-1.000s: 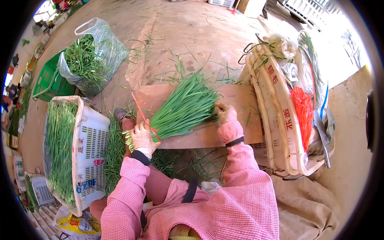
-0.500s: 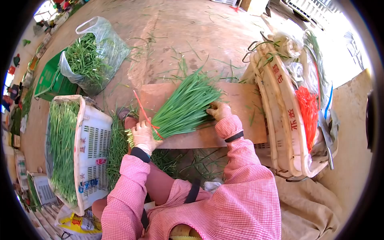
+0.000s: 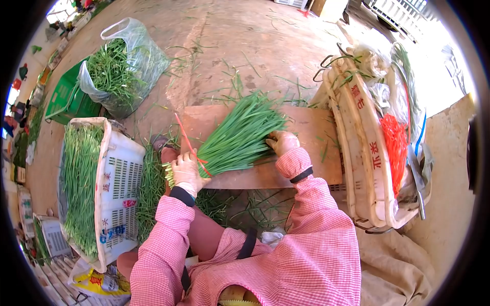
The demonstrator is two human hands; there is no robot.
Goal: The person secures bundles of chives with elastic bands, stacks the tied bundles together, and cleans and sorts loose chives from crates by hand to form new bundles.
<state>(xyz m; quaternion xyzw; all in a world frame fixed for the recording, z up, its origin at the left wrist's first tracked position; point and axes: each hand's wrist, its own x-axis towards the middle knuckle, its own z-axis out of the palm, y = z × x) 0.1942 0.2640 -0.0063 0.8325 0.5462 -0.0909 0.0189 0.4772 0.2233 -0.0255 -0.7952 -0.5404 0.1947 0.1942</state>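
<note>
A bunch of green chives (image 3: 245,132) lies slantwise on a brown board (image 3: 311,135), pale stem ends to the left and leaf tips fanned to the upper right. My left hand (image 3: 187,171), in a thin pale glove, is wrapped round the bunch near its stems. A red tie (image 3: 185,133) runs by these fingers, one loose end sticking up. On the right edge of the leaves, my right hand (image 3: 283,142), gloved too, is closed with curled fingers; its fingertips are partly hidden by the leaves.
At the left stands a white crate (image 3: 120,178) of chives, with loose greens (image 3: 148,194) beside it. Behind are a green crate (image 3: 69,99) and a clear plastic bag (image 3: 150,58) of greens. To the right, a pale basket (image 3: 367,137) carries red strings (image 3: 394,148) and plastic bags.
The view has shifted slightly. Both hands stay on the bunch in almost the same places.
</note>
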